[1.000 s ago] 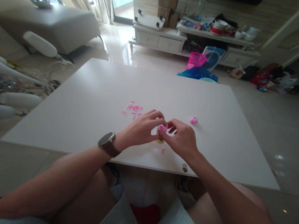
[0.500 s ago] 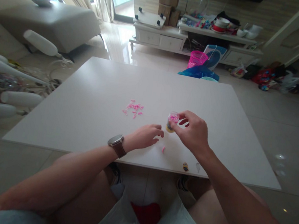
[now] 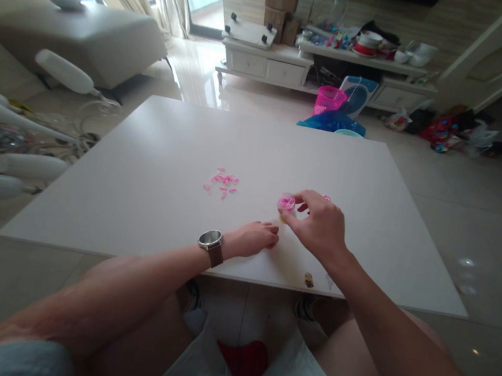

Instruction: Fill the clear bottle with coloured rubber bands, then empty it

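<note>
At right of clear cup (image 3: 279,204), R hand (image 3: 321,222) grips it; pink pcs (image 3: 286,202) inside. Nearside of cup, L hand (image 3: 256,239) curled, cannot tell if holding sth.

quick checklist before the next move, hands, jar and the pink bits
1. Right hand gripping the jar: ok, thumb and fingers around its side.
2. Left hand holding something: cannot tell; its fingers curl down and hide what is under them.
3. Jar base on the table: cannot tell; the hand and angle hide the contact.
4. Pink bits apart from both hands: ok, scattered on the table, beyond the left hand.
5. Pink thing behind the right hand in full view: not ok, mostly hidden.
</note>
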{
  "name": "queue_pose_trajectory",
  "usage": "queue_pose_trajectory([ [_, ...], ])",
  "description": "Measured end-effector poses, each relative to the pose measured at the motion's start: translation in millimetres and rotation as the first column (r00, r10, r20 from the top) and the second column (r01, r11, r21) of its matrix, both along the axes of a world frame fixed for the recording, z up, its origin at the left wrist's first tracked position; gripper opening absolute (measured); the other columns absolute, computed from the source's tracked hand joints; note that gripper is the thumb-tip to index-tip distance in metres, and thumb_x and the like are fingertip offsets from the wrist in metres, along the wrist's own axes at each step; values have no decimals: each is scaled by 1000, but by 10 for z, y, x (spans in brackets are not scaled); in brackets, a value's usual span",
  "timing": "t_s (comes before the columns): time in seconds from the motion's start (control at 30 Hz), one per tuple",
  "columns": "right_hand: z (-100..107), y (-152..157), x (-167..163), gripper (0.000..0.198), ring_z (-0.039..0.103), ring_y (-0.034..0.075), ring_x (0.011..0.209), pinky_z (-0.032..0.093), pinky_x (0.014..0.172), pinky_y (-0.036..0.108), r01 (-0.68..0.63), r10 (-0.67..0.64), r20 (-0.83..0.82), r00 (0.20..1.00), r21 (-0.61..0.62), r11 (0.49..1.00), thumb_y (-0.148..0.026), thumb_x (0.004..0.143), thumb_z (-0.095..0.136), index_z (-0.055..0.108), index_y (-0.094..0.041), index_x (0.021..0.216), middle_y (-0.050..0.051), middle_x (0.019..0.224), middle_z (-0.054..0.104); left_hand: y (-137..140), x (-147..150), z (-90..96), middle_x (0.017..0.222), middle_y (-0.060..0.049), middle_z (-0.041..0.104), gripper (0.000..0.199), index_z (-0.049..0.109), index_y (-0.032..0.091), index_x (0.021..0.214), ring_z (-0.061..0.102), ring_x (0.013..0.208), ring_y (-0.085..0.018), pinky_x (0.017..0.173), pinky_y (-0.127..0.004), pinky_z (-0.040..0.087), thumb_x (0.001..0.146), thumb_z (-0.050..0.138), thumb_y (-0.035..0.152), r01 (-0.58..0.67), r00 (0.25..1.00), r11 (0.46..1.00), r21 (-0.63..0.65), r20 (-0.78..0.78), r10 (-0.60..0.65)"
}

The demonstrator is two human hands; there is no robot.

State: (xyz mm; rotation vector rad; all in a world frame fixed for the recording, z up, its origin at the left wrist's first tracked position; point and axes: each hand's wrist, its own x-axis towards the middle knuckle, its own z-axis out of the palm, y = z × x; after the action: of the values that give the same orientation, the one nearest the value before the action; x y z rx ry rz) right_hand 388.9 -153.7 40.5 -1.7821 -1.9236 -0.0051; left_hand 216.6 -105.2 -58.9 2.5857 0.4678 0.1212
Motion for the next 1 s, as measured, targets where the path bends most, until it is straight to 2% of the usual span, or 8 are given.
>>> queue_pose_trajectory([
  [0.07,-5,-9,2,16,65,18,78,35,64,28,-3,3,49,999,4,1000,-37,86,68,69,-24,96,1,90,72,66,-73,132,92,-6,67,21,66,16,88,61,80,-17,75,-29,47,89,50,3,-58,998,998,-23,10,59],
  [0.17,-20,-19,11,16,66,19,85,35,66,29,-20,20,114,993,1,1000,-34,89,65,69,-25,102,2,97,73,162,-223,373,89,-5,67,17,67,17,87,61,77,-15,74,-27,46,94,52,10,-153,976,986,-64,147,161],
  [0.27,-32,-30,21,16,66,21,88,35,66,29,-26,28,155,988,-12,1000,-34,90,65,69,-25,103,2,100,72,188,-336,587,86,-3,68,13,69,18,89,60,74,-13,71,-25,46,94,57,15,-284,904,954,-99,304,301],
  [0.37,-35,-44,21,16,65,21,88,36,67,30,-41,45,166,985,-23,999,-34,90,66,69,-25,102,2,99,72,148,-347,718,84,-2,67,10,70,18,88,61,75,-12,72,-25,48,93,61,17,-383,812,916,-116,431,394],
  [0.5,-49,-56,-7,16,65,22,86,36,68,31,-79,84,156,984,-41,996,-35,89,66,69,-24,101,3,96,72,91,-273,762,83,-2,68,9,71,18,88,62,75,-12,71,-24,48,92,63,19,-410,763,903,-124,496,415],
  [1.0,-78,-57,-87,16,65,21,85,36,70,31,-123,131,128,983,-71,990,-35,92,61,69,-22,97,4,95,73,81,-244,712,90,-4,66,13,76,19,94,63,80,-14,74,-27,50,95,65,27,-383,805,921,-69,465,370],
])
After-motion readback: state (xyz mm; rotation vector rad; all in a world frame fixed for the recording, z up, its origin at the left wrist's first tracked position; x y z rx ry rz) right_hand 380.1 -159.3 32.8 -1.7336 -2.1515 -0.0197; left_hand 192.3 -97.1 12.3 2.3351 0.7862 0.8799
